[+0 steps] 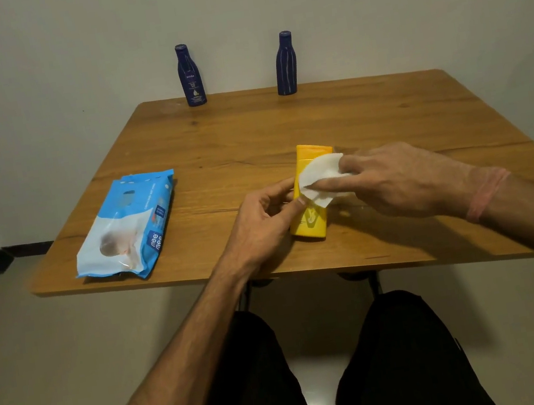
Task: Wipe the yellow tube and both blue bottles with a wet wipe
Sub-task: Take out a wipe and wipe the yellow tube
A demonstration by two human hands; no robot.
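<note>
The yellow tube (313, 219) lies flat on the wooden table (248, 135), near the front edge. My left hand (261, 220) grips its left side with thumb and fingers. My right hand (404, 178) presses a white wet wipe (318, 175) onto the tube's upper face. Two dark blue bottles stand upright at the table's far edge: one with a label (190, 75) at left, another (285, 64) at right. Neither hand is near them.
A blue and white pack of wet wipes (126, 223) lies at the front left of the table. A plain wall rises right behind the bottles. My legs in dark trousers (402, 355) are under the front edge.
</note>
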